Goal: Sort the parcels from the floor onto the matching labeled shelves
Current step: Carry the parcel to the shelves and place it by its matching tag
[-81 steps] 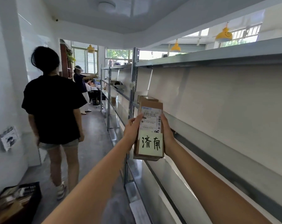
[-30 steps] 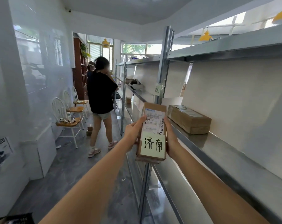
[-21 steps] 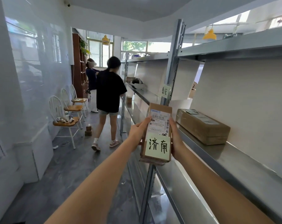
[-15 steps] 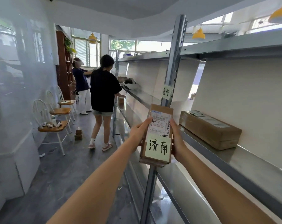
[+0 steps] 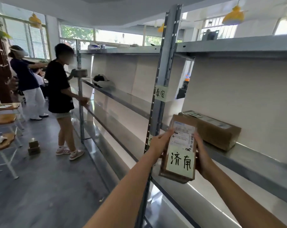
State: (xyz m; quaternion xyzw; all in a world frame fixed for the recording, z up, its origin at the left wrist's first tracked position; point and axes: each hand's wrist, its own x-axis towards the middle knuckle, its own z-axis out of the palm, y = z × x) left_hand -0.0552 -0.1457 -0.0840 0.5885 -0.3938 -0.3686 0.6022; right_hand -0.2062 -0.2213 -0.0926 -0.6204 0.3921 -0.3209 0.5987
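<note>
I hold a small brown cardboard parcel upright in front of the metal shelving, with a white shipping label and a pale sticky note reading 济南. My left hand grips its left edge and my right hand grips its right edge. The upright post just behind it carries a pale label with handwritten characters. A second label lower on the post is mostly hidden by my left hand. On the shelf to the right lies a longer brown box.
A person in a black shirt stands at the shelving ahead, holding a small box. Another person stands farther back. Wooden chairs line the left wall. Two small boxes sit on the floor. A helmet-like object lies on a far shelf.
I have walked forward along the shelving, so the post and the long box are closer. The parcel stays held in both hands. The person in black has turned to the shelf.
</note>
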